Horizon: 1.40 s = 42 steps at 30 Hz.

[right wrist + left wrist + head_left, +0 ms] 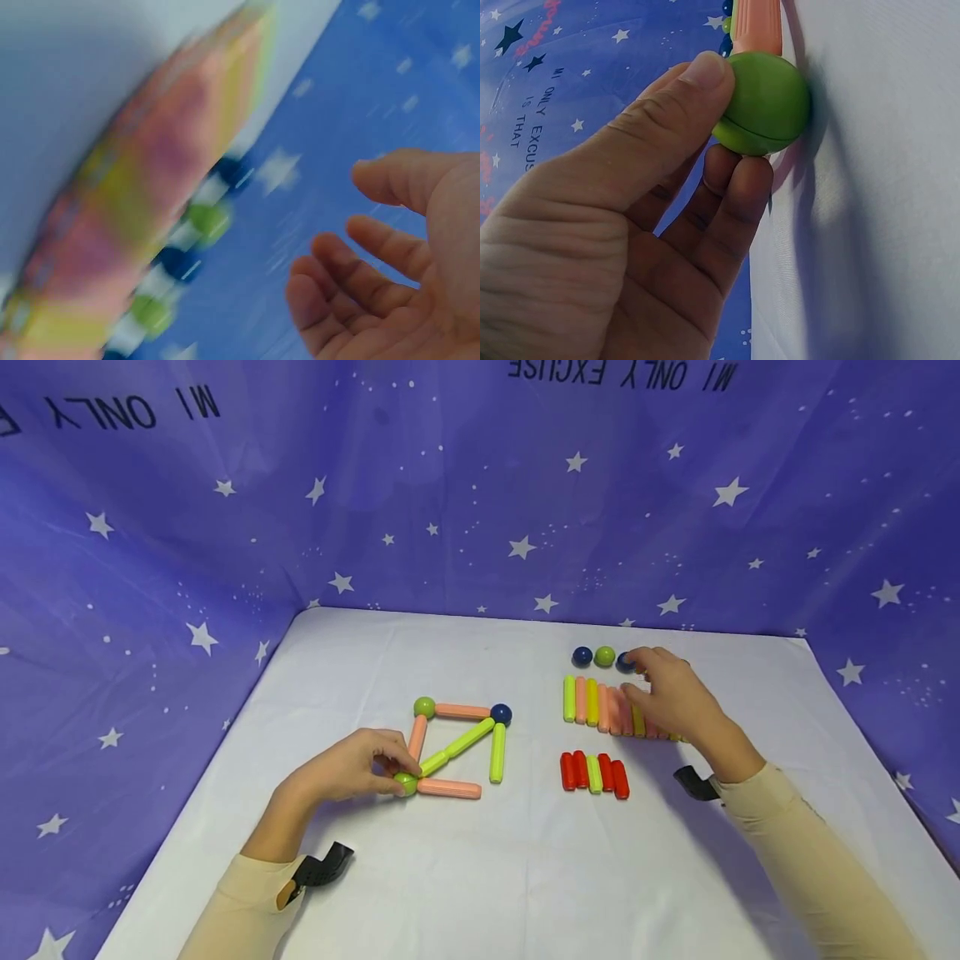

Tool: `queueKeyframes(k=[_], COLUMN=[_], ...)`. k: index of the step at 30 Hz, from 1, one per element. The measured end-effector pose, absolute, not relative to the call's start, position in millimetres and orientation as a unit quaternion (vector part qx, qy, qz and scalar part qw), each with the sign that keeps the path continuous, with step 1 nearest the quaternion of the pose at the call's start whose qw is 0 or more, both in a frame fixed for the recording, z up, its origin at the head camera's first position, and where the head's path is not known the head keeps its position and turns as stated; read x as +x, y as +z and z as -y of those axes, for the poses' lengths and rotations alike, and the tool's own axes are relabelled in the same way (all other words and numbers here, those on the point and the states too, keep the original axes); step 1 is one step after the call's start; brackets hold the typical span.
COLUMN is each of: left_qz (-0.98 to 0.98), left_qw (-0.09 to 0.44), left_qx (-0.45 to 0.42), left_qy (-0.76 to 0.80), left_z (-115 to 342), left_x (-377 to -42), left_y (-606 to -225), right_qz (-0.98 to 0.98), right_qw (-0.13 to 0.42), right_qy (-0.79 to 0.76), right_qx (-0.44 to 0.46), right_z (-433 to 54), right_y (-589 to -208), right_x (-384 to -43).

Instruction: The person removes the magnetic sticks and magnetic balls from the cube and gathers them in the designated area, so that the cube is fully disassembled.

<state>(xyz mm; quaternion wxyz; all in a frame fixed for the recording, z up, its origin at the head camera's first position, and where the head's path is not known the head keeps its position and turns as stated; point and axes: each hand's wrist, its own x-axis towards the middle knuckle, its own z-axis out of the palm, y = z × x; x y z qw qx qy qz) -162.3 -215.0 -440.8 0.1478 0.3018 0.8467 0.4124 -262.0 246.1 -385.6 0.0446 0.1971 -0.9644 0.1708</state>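
My left hand pinches a green ball between thumb and fingertips at the near left corner of a flat frame of sticks and balls. Salmon sticks and a diagonal of two lime sticks meet at that ball. Another green ball and a blue ball form the far corners. From the blue ball a lime stick points toward me, its near end apart from the salmon stick. Fingers loosely bent and holding nothing, my right hand hovers over a row of coloured sticks.
Behind the stick row is a line of blue and green balls, partly hidden by my right hand. Several short sticks, red and one lime, lie nearer me. A purple star-patterned cloth rises behind the white table.
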Motion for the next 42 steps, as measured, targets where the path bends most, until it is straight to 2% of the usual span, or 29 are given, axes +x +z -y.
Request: queueKeyframes(k=[9,20,27,34,42], left_qz=[-0.843,-0.842,-0.845,-0.848,-0.846], left_qw=[0.15,0.152,0.145,0.147,0.148], left_qx=[0.299,0.296,0.298,0.293,0.296], left_qy=[0.421,0.426,0.42,0.417,0.418], left_z=[216,215,215,214,215], left_x=[-161,-158,-158,-160,-158], left_y=[-443,-443,-441,-443,-442], right_qz=[0.944,0.948,0.968,0.97,0.962], right_qw=[0.002,-0.06,-0.041,-0.025,-0.061], right_qy=[0.17,0.144,0.114,0.112,0.143], right_qx=[0.283,0.276,0.218,0.212,0.223], right_z=[-152,-77,-59,-60,-72], right_y=[-382,-416,-428,-434,-437], right_x=[-214,-194,-183,-182,-179])
